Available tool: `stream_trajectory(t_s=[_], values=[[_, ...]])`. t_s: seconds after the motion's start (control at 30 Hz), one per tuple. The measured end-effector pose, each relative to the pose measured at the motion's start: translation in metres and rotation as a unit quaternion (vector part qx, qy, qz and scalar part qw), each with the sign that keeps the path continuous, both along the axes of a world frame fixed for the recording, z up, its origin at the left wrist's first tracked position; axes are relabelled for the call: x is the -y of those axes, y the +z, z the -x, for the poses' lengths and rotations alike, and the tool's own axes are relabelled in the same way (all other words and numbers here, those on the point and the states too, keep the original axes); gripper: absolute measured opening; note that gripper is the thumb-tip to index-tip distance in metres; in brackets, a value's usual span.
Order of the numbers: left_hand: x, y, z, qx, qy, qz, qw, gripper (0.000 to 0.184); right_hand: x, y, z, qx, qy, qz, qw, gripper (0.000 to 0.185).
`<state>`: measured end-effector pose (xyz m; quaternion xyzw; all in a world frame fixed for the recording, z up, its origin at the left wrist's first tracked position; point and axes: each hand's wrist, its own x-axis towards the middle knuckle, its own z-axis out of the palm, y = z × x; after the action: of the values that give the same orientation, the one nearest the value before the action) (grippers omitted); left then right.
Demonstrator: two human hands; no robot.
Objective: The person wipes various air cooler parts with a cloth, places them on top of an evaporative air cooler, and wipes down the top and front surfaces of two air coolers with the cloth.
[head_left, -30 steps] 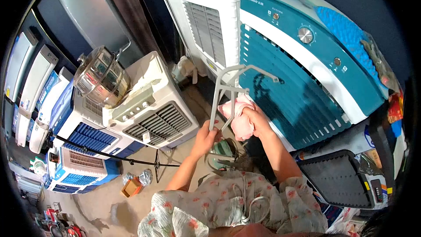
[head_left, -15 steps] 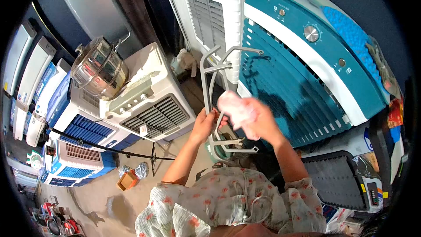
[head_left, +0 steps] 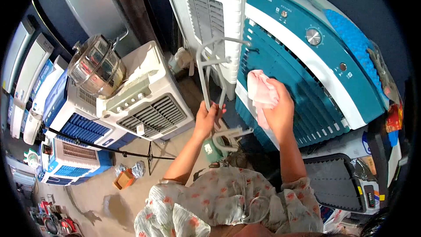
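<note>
My left hand (head_left: 204, 122) is wrapped round a bent grey metal tube frame (head_left: 204, 79), holding it up in front of my body. The frame has curved arms at its top and lower ends. In my right hand (head_left: 280, 109) is a bunched pale pink cloth (head_left: 262, 90), gripped between fingers and thumb. This hand is to the right of the frame and apart from it, in front of the teal louvred front of a large air cooler (head_left: 307, 28).
A white air cooler (head_left: 153, 96) stands on the left with a clear-sided steamer pot (head_left: 98, 66) on top. A black tripod leg (head_left: 150, 158) and a small cardboard box (head_left: 124, 179) are on the floor. At right lies a dark ribbed panel (head_left: 333, 180).
My right hand has moved right and up with the pink cloth, away from the frame. The frame has turned and tilted in my left hand.
</note>
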<state>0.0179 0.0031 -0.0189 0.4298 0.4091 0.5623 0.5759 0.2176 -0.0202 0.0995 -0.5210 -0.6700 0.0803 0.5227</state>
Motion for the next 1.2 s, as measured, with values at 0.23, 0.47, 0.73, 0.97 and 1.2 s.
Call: stream_trajectory(t_s=[0.23,0.47,0.73,0.97,1.2], values=[[-0.016,0.011,-0.018,0.180,0.080,0.043,0.980,0.009,0.053,-0.030,0.052,0.100,0.127,0.083,0.983,0.042],[-0.010,0.014,-0.024,0.138,0.074,0.022,0.987,0.009,0.030,-0.047,0.042,0.166,-0.004,0.099,0.981,0.038],[-0.017,0.010,-0.028,0.121,0.110,0.004,0.987,0.009,0.044,-0.012,0.045,0.151,0.068,0.011,0.986,0.037],[-0.017,0.012,-0.019,0.118,0.114,-0.001,0.986,0.005,0.024,-0.026,0.026,0.036,0.013,0.084,0.996,0.022],[-0.025,0.013,-0.010,0.138,0.113,0.013,0.984,0.009,0.001,-0.028,-0.032,-0.377,0.145,0.185,0.896,0.019]])
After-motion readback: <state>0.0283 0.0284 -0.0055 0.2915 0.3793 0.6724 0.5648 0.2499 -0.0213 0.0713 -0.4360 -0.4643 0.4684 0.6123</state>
